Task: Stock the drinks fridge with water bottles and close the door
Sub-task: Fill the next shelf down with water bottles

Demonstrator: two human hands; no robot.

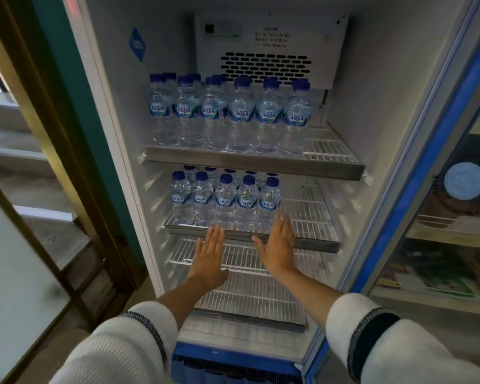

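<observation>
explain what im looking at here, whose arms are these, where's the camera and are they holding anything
There is no machine here. A person wears one wide camera on the head, looking forward and down, so the arms reaching in from the bottom are their own.

They face an open drinks fridge, its blue-framed door swung out to the right. The top shelf holds rows of blue-capped water bottles, with bare wire at its right end. The second shelf holds a smaller group of bottles on its left. The lower wire shelves show no bottles.

The left hand and right hand are both flat, fingers straight, in front of the second shelf. Neither has a grip on anything.
</observation>
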